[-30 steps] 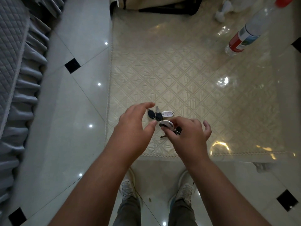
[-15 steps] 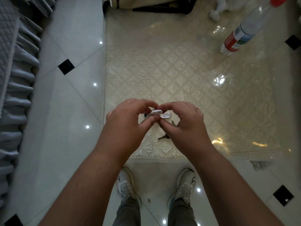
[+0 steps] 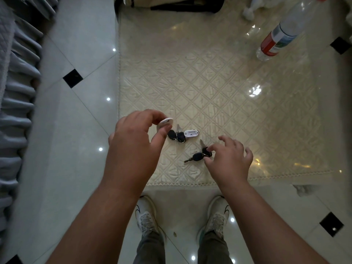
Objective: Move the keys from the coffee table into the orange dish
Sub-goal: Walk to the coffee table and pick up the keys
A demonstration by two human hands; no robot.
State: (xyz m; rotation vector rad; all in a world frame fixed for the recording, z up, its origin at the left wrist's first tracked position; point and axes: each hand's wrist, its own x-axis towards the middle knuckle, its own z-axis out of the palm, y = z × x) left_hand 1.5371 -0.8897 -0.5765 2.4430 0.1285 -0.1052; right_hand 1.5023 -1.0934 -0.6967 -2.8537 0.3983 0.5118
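Observation:
Two bunches of keys lie on the cream quilted coffee table [image 3: 209, 77] near its front edge. One bunch [image 3: 181, 135] has dark fobs and a white oblong tag. My left hand [image 3: 137, 138] pinches a white round tag [image 3: 166, 121] between thumb and fingers, just left of that bunch. The other bunch [image 3: 198, 156], two black-headed keys on a ring, lies lower right. My right hand [image 3: 228, 159] has its thumb and forefinger at that ring, the other fingers spread. No orange dish is in view.
A plastic bottle [image 3: 280, 33] with a red label stands at the table's back right. A dark bag [image 3: 182, 4] sits at the far edge. A grey quilted sofa cover [image 3: 13, 92] runs along the left. My shoes [image 3: 146, 216] stand on the tiled floor.
My hands have drawn apart. The left hand has carried the white round tag to the left. The right hand has dropped to the lower bunch of black keys.

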